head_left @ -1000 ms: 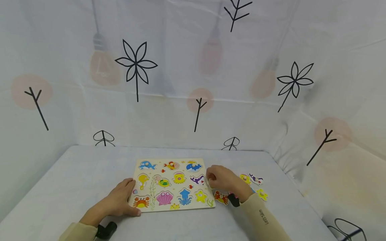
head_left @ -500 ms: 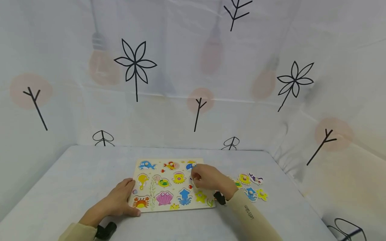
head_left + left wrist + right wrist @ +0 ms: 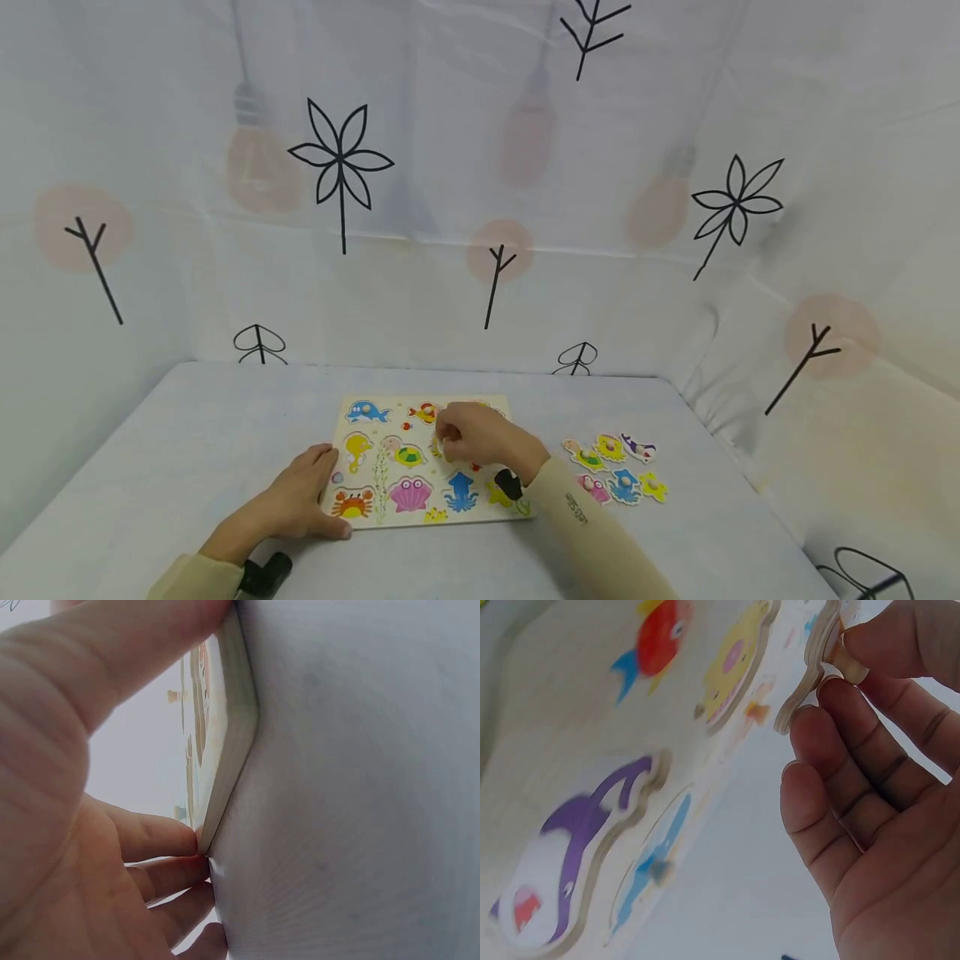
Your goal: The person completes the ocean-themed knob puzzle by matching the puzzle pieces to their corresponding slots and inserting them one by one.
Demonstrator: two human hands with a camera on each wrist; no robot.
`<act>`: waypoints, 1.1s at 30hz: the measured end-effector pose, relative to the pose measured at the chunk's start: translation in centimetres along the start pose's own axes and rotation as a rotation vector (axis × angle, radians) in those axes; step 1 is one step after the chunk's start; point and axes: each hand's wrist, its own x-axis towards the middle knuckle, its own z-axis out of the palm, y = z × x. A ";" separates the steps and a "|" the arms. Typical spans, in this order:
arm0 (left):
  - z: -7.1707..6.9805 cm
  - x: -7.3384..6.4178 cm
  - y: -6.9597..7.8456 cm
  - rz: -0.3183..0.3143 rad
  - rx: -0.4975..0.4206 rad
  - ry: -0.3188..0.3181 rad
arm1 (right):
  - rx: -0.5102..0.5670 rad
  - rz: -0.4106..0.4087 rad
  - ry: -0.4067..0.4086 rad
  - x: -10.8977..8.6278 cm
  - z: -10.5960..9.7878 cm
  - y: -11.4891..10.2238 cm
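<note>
My left hand [image 3: 296, 504] rests at the near left corner of the wooden sea-animal puzzle board [image 3: 390, 520], fingertips on its left edge and thumb on its front edge. In the left wrist view the fingers are fairly straight. Over the middle of the board, my right hand [image 3: 483, 435] pinches a thin puzzle piece [image 3: 814, 656] by its wooden peg [image 3: 851, 667]. That piece shows edge-on, so its picture is hidden. A purple whale recess [image 3: 570, 847] and a blue whale piece [image 3: 649, 862] lie near the hand.
Right of the board lie several loose pieces, among them a turtle [image 3: 585, 456], an octopus [image 3: 611, 448], a purple whale [image 3: 638, 448], a shell [image 3: 596, 490], a squid [image 3: 624, 487] and a starfish [image 3: 652, 487]. Blue dolphin [image 3: 368, 412] and red fish [image 3: 424, 412] pieces sit in the board.
My right hand has moved left from the board's right edge to over its middle, uncovering loose pieces on the right. My left hand has stayed at the corner.
</note>
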 end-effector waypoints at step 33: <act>0.0 0.0 -0.4 0.034 -0.010 0.008 | -0.016 -0.081 -0.051 7.7 2.5 -5.2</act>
